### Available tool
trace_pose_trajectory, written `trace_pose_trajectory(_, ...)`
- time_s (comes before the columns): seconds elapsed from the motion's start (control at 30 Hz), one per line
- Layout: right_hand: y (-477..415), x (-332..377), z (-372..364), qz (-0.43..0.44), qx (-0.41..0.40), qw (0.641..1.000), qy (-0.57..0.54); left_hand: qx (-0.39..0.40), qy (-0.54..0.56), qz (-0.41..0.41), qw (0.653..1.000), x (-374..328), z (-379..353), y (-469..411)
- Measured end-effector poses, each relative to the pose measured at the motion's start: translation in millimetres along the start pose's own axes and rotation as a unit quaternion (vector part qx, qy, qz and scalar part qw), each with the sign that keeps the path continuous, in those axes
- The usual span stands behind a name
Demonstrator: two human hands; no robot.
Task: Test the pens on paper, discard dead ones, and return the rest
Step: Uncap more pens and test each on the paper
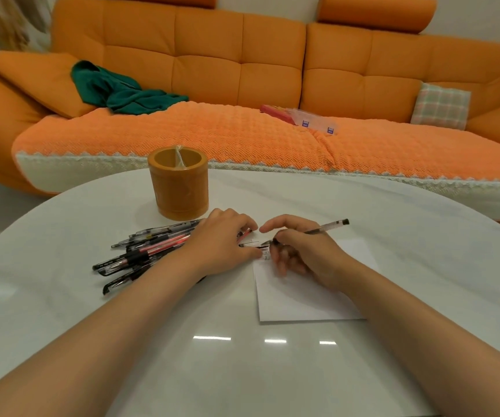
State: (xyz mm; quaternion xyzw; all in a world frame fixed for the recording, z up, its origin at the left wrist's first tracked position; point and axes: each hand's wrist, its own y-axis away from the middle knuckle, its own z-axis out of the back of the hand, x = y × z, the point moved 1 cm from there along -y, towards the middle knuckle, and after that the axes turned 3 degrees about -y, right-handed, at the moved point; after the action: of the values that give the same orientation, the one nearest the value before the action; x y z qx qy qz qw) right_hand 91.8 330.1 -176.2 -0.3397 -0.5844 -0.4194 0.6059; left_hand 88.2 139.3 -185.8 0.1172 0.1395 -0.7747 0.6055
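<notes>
We judge that the task is in its early or middle part, at the testing step. Our right hand (pixel 306 254) grips one black pen (pixel 324 228) in a writing hold, with its tip at the far left corner of the paper (pixel 303 299), where a few small ink marks (pixel 266 256) show, so some testing is done. Our left hand (pixel 221 239) rests just left of that corner with curved fingers. A small clear piece, perhaps a cap, lies at its thumb, but we cannot tell if the hand grips it. Left of the paper, the pile of pens (pixel 146 251) lies on the table (pixel 212 356), partly under the left hand. We cannot say which of them are already tested. Beyond the paper and to its left stands the orange pen holder (pixel 179 188), and no pen shows in it. We see no separate group of discarded pens, so sorting and returning are not yet done.
</notes>
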Motion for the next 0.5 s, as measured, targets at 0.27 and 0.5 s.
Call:
trace_pose_trajectory(0.27, 1.2, 4.5, -2.1, 0.02, -0.001, 0.99, 0.14, 0.009, 0.015, 0.013, 1.0, -0.6, 2.2, -2.6)
trace_pose_trajectory(0.5, -2.9, -3.8, -4.6, 0.018, -0.005, 0.991, 0.135, 0.01, 0.009, 0.016, 1.0, -0.2, 3.0, -2.2)
